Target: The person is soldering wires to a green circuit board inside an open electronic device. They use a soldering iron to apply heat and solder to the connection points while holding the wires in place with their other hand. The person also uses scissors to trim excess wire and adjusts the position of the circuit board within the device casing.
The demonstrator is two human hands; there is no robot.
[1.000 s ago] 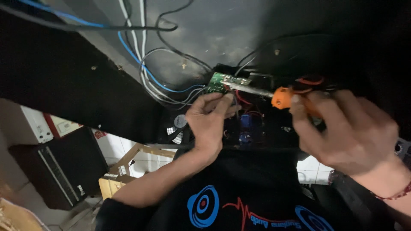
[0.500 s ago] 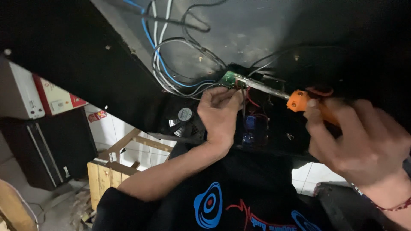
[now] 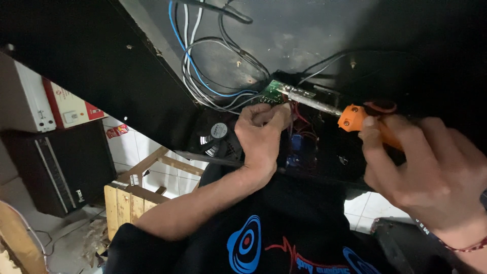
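The left hand (image 3: 261,134) pinches the edge of a small green board (image 3: 274,93) inside the black box (image 3: 127,76), near the wires (image 3: 203,76), while the right hand (image 3: 423,167) wraps tight around an orange-handled iron (image 3: 355,117) whose tip touches that board.

Dim workshop, white tile floor (image 3: 152,147).
Wood crate (image 3: 124,203) at 8 o'clock; black speaker cab (image 3: 56,167) & white box (image 3: 23,101) at 9.
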